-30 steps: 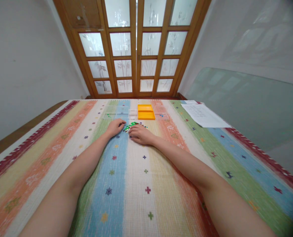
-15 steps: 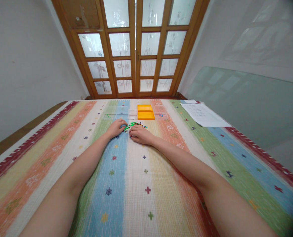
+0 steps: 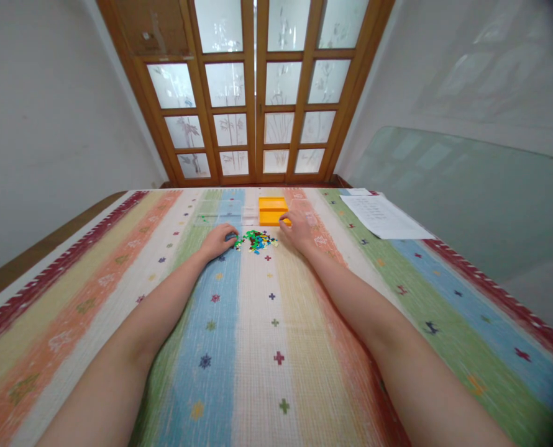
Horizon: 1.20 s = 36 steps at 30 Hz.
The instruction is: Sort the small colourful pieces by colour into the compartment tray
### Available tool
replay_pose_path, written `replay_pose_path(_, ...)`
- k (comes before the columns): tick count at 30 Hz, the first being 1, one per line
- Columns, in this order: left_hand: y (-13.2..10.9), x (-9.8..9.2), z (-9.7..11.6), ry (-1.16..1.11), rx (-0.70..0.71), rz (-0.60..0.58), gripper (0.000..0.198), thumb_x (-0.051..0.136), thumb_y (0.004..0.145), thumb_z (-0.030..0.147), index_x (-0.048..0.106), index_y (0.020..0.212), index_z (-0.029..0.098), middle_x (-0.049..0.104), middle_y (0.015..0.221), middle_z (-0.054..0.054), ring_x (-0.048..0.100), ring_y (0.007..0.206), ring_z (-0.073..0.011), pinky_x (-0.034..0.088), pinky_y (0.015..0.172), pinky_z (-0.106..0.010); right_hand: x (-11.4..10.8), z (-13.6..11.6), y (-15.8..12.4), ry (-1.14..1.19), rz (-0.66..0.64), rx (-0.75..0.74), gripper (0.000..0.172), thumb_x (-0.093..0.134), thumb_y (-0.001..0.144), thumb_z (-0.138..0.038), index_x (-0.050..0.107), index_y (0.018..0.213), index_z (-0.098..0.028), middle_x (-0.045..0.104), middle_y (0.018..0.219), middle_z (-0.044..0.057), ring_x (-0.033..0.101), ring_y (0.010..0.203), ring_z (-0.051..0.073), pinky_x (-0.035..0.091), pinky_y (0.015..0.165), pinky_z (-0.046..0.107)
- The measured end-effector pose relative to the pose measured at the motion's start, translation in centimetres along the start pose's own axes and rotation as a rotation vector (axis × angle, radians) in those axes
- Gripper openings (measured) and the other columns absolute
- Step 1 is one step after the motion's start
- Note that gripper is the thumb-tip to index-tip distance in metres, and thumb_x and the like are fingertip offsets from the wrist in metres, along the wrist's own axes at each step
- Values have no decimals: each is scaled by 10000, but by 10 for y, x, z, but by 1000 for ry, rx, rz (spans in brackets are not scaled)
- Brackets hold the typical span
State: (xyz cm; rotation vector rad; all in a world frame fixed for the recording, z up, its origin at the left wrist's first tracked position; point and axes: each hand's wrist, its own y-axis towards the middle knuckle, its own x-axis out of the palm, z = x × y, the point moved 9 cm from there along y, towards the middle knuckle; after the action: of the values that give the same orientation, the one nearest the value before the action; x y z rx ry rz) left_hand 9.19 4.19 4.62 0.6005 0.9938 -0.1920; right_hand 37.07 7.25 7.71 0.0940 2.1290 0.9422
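Observation:
A small pile of tiny multicoloured pieces (image 3: 258, 239), green, blue, yellow, dark red and white, lies on the striped tablecloth. At its left edge rests my left hand (image 3: 217, 242), fingers curved and thumb apart from them, with blue showing in the gap. My right hand (image 3: 297, 231) is over the front right corner of an open yellow box (image 3: 273, 203) with two halves. Its thumb and fingertips are pinched together; whatever they hold is too small to name. Behind the right hand is a clear plastic tray (image 3: 308, 203), partly hidden by it.
Another clear tray (image 3: 211, 212) lies left of the yellow box, with a few green bits in it. Printed paper sheets (image 3: 383, 216) lie at the right side of the table (image 3: 258, 347). Beyond the far table edge stand wooden glazed doors (image 3: 258, 118).
My right hand has left the pile and moved right and away from me to the yellow box's corner, uncovering more of the pieces. My left hand has hardly moved.

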Motion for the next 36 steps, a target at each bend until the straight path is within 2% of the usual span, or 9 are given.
replay_pose_path(3, 0, -2, -2, -5, -12, 12, 229, 639, 906, 298, 753, 1097, 242, 736, 1108, -81, 661, 1082, -274, 512, 1024, -433, -20, 36, 5, -105, 112, 89, 162, 575, 938, -219, 727, 994, -224, 707, 1113, 114, 577, 1148, 313, 423, 1076, 496)
replay_pose_path(7, -1, -5, -5, -12, -5, 50, 232, 631, 907, 289, 747, 1100, 232, 738, 1097, -84, 664, 1043, -272, 518, 991, -431, -34, 75, 2, -205, 187, 255, 183, 572, 938, -246, 741, 989, -198, 687, 1100, 155, 555, 1115, 333, 418, 1053, 509)
replay_pose_path(11, -1, -5, -8, -7, -13, 60, 240, 626, 906, 287, 743, 1108, 228, 740, 1087, -82, 662, 1011, -264, 518, 969, -418, -36, 95, -7, -216, 229, 381, 226, 570, 944, -289, 754, 1020, -182, 672, 1105, 176, 543, 1119, 341, 422, 1036, 508)
replay_pose_path(16, -2, -7, -12, -28, -72, 95, 249, 639, 904, 309, 745, 1115, 231, 754, 1063, -77, 674, 958, -254, 528, 925, -400, -34, 107, -13, -197, 248, 467, 328, 541, 958, -306, 730, 1197, -183, 656, 1219, 181, 541, 1153, 334, 438, 1029, 493)
replay_pose_path(21, -4, -13, -27, -108, -211, 189, 253, 653, 891, 308, 726, 1123, 240, 757, 926, -45, 683, 830, -225, 524, 820, -357, -24, 99, -11, -179, 205, 433, 322, 522, 981, -321, 726, 1180, -173, 664, 1186, 185, 553, 1139, 333, 440, 1033, 482)
replay_pose_path(28, -13, -33, -58, -196, -414, 417, 273, 574, 849, 242, 711, 1082, 205, 717, 835, -19, 643, 758, -192, 485, 743, -297, -7, 59, -7, -129, 160, 241, 259, 542, 982, -322, 723, 1122, -200, 677, 1183, 149, 568, 1133, 328, 453, 1029, 475)
replay_pose_path(33, -25, -47, -86, -253, -490, 602, 269, 529, 847, 227, 692, 1059, 204, 668, 802, -6, 607, 723, -184, 449, 696, -271, 5, 32, -7, -98, 77, 129, 249, 563, 975, -287, 722, 1142, -194, 685, 1173, 145, 588, 1127, 326, 461, 1028, 472)
replay_pose_path(36, -29, -49, -99, -313, -506, 658, 261, 514, 833, 207, 669, 1043, 203, 657, 797, -1, 590, 677, -168, 433, 653, -254, 8, 21, -7, -78, 38, 82, 241, 564, 976, -275, 726, 1136, -194, 689, 1176, 144, 594, 1132, 322, 463, 1029, 465)
